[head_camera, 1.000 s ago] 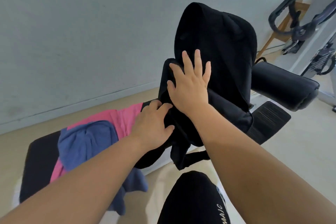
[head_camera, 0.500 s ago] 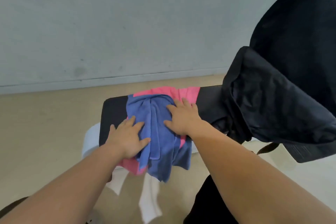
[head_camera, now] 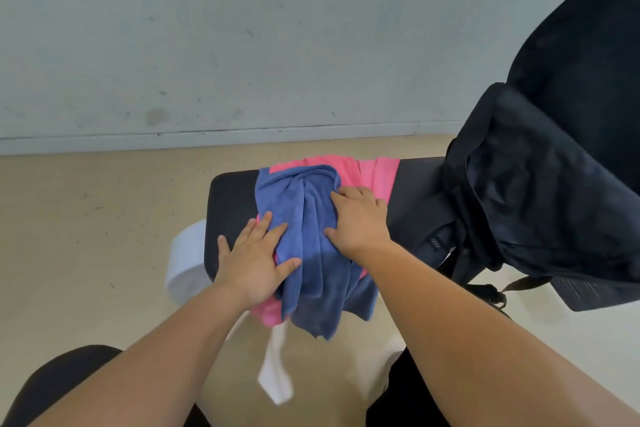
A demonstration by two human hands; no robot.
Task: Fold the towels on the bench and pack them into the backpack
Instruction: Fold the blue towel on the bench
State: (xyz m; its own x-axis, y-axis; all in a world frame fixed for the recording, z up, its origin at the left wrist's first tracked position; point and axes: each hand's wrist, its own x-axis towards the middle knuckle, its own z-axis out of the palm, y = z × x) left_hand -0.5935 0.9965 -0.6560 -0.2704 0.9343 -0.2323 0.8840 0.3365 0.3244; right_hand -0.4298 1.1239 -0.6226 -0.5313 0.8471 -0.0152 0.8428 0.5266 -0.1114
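Your left hand (head_camera: 254,260) lies flat with fingers spread on the left edge of the crumpled blue towel (head_camera: 313,246), which sits atop a pink towel (head_camera: 375,172) on the black bench (head_camera: 230,204). Your right hand (head_camera: 358,218) rests open-palmed on the blue towel's right side. The black backpack (head_camera: 540,191) stands at the bench's right end.
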